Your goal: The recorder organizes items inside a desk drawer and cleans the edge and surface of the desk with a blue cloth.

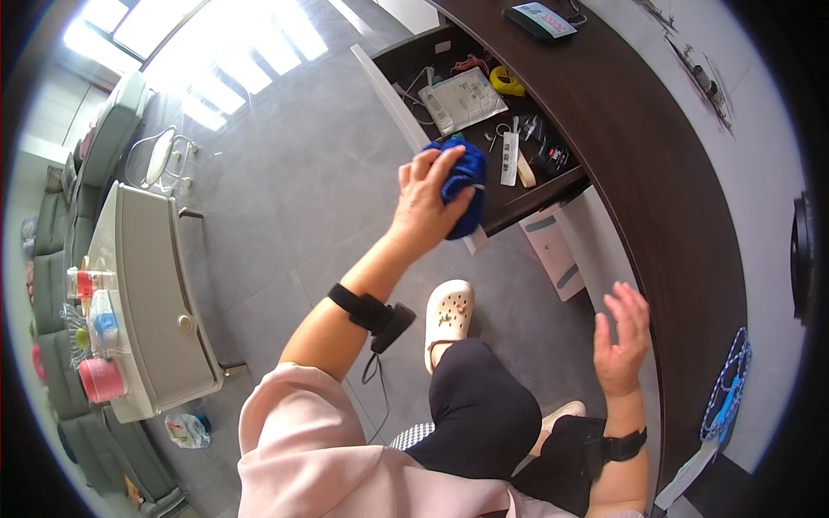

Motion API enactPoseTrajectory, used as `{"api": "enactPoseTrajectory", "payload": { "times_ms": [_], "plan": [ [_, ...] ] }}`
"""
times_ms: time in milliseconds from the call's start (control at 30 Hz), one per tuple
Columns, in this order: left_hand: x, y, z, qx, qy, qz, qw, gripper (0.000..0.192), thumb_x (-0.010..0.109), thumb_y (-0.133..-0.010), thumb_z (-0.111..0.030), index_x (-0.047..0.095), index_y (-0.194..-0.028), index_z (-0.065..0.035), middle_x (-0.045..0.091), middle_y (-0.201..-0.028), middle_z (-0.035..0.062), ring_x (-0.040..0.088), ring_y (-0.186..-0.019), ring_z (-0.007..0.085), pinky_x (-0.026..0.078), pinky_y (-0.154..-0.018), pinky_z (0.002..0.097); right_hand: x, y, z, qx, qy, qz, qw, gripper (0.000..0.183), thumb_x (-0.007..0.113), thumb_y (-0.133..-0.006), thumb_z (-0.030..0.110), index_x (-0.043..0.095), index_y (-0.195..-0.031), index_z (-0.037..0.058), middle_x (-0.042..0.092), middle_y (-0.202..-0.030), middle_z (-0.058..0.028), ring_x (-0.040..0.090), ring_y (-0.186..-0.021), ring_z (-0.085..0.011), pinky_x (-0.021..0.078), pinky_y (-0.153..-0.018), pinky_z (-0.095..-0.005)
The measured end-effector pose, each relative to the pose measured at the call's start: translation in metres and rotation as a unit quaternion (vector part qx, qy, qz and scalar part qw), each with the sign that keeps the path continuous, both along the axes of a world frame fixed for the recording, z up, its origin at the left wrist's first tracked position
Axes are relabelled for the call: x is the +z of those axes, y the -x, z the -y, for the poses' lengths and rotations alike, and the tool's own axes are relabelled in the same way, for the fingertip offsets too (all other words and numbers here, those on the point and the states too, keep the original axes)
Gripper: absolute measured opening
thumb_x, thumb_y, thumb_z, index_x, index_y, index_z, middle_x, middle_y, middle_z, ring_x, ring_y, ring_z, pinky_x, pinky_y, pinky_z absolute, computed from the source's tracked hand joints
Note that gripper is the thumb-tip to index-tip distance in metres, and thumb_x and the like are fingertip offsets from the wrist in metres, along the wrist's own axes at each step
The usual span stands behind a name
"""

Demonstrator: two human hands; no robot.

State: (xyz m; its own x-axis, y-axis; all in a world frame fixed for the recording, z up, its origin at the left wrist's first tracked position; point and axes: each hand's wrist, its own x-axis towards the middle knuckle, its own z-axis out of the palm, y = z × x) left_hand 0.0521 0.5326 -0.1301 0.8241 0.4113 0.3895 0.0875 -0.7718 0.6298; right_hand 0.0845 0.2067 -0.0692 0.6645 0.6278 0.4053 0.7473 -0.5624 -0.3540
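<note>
My left hand (424,201) grips a bunched blue cloth (465,194) at the near front corner of a pulled-out drawer. Whether the cloth touches the drawer is hidden under it. In the drawer (497,215) lie a white plastic package (463,100), a yellow tape measure (506,81), a white cable (414,97) and a white labelled strip (510,158). Beside the strip are a beige stick-like piece (525,171) and dark packets (550,155). My right hand (622,349) holds nothing, its fingers spread beside the edge of the dark wooden desktop (673,259).
A black item with a labelled packet (541,21) lies on the desktop. Below the drawer stands a pink flat box (554,252). A grey cabinet-like table (162,311) and a green sofa (55,272) are at left. A cable (382,388) hangs from my left wristband.
</note>
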Motion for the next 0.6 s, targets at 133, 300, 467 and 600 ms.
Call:
{"api": "enactPoseTrajectory", "payload": {
  "times_ms": [133, 300, 467, 600],
  "plan": [
    [-0.002, -0.031, -0.060, 0.045, -0.006, 0.002, 0.999, 0.052, 0.066, -0.077, -0.021, 0.049, -0.126, -0.0190, 0.045, -0.124, 0.0166, 0.040, -0.116, 0.0372, 0.032, -0.100, 0.0445, -0.007, -0.005, -0.015, 0.053, 0.037, -0.019, 0.998, 0.023, 0.061, -0.075, 0.003, 0.060, -0.098, 0.0033, 0.057, -0.113, -0.0133, 0.052, -0.110, -0.0317, 0.0363, -0.099, -0.0465],
    [-0.001, -0.075, -0.131, 0.088, -0.042, -0.044, 0.994, 0.049, 0.065, -0.077, -0.029, 0.051, -0.124, -0.0204, 0.047, -0.123, 0.0175, 0.042, -0.113, 0.0380, 0.035, -0.098, 0.0444, -0.022, -0.017, -0.007, 0.044, 0.037, -0.039, 0.998, 0.021, 0.062, -0.073, 0.002, 0.061, -0.094, 0.0034, 0.058, -0.111, -0.0128, 0.053, -0.107, -0.0321, 0.0379, -0.097, -0.0459],
    [0.000, -0.108, -0.188, 0.103, -0.023, -0.053, 0.993, 0.048, 0.065, -0.078, -0.029, 0.052, -0.123, -0.0202, 0.050, -0.120, 0.0186, 0.047, -0.112, 0.0380, 0.038, -0.096, 0.0426, -0.033, -0.023, 0.001, 0.022, 0.026, -0.103, 0.994, 0.018, 0.063, -0.071, 0.001, 0.061, -0.089, 0.0031, 0.060, -0.106, -0.0125, 0.055, -0.103, -0.0312, 0.0412, -0.092, -0.0445],
    [0.003, -0.128, -0.214, 0.110, -0.028, -0.093, 0.989, 0.047, 0.063, -0.080, -0.029, 0.051, -0.124, -0.0199, 0.049, -0.122, 0.0199, 0.048, -0.112, 0.0372, 0.039, -0.095, 0.0415, -0.036, -0.035, 0.009, 0.004, 0.009, -0.144, 0.990, 0.017, 0.064, -0.070, 0.001, 0.062, -0.087, 0.0031, 0.061, -0.104, -0.0124, 0.056, -0.100, -0.0310, 0.0431, -0.090, -0.0421]
  ]
}}
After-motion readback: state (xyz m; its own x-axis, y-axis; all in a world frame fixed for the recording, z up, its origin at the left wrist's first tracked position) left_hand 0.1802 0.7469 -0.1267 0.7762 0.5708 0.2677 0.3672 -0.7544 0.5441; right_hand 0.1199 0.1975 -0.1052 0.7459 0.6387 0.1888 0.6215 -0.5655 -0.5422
